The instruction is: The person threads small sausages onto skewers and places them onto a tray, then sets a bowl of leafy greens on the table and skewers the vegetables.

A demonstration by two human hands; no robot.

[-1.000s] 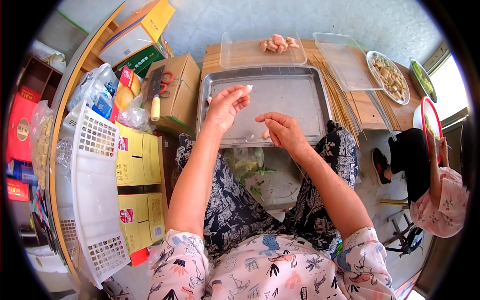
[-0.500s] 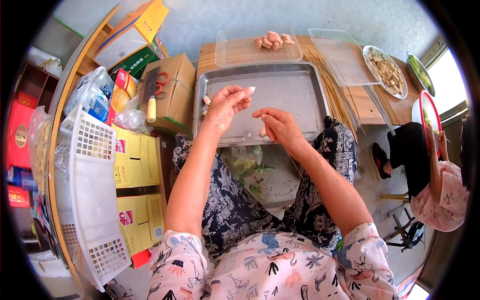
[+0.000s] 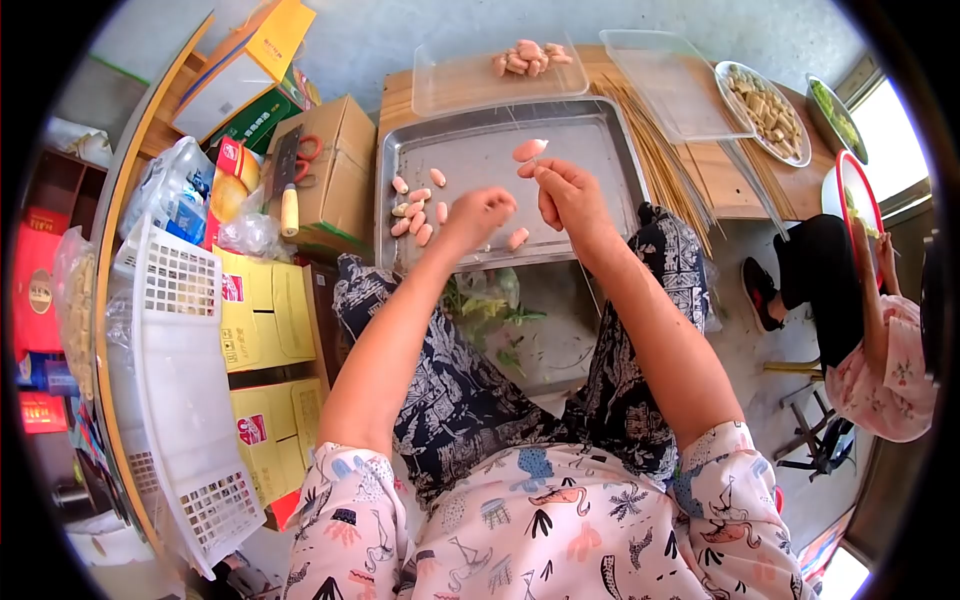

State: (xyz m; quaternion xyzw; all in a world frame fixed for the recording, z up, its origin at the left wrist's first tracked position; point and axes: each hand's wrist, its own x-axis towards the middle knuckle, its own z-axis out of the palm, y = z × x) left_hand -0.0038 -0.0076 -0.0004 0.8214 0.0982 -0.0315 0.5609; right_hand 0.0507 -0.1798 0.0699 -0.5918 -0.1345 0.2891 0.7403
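My right hand (image 3: 572, 205) pinches a thin skewer, with a pink sausage piece (image 3: 530, 150) on it just above the fingers. My left hand (image 3: 482, 219) hangs over the metal tray (image 3: 640, 180), apart from the skewer, its fingers curled together; whether anything is between them is too small to tell. Several pink pieces (image 3: 416, 209) lie in the tray's left part, and a single piece (image 3: 518, 238) is near its front edge, between my hands.
Behind the tray is a clear plastic tub (image 3: 430, 80) with more pieces. Bamboo skewers (image 3: 660, 150), an empty tub (image 3: 660, 85) and a plate of cut food (image 3: 765, 112) lie to the right. Another person sits at far right. A cleaver (image 3: 287, 170) and scissors (image 3: 308, 155) rest on a cardboard box.
My left hand has come away from the white-tipped piece and moved down. That piece now shows on the skewer above my right hand, and the pieces at the tray's left are uncovered.
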